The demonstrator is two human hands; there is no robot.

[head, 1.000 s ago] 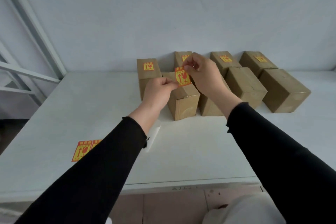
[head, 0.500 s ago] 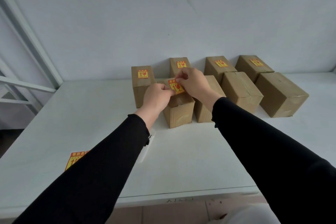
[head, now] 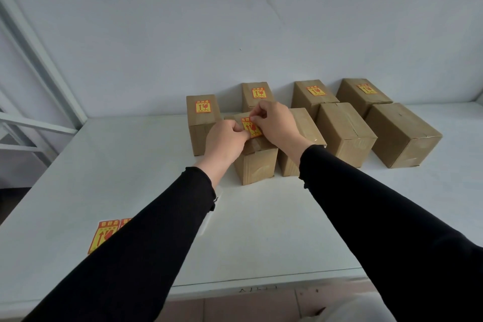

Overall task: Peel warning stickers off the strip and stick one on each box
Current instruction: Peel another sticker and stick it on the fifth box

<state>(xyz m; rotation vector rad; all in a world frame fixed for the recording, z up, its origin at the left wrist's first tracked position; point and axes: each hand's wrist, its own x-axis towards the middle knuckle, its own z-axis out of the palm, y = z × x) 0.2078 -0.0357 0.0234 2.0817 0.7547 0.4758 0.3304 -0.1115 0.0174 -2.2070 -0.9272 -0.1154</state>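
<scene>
While on front box [head: 257, 165], sticker [head: 251, 127], both hands.

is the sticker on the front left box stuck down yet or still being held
Held, lying on the box: both hands, left hand and right hand, pinch the yellow-and-red warning sticker atop the brown cardboard box.

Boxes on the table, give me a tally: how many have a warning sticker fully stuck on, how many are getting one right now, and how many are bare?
Boxes with a sticker on: 4
Boxes being stickered by both hands: 1
Boxes showing no sticker: 3
Total: 8 boxes
</scene>
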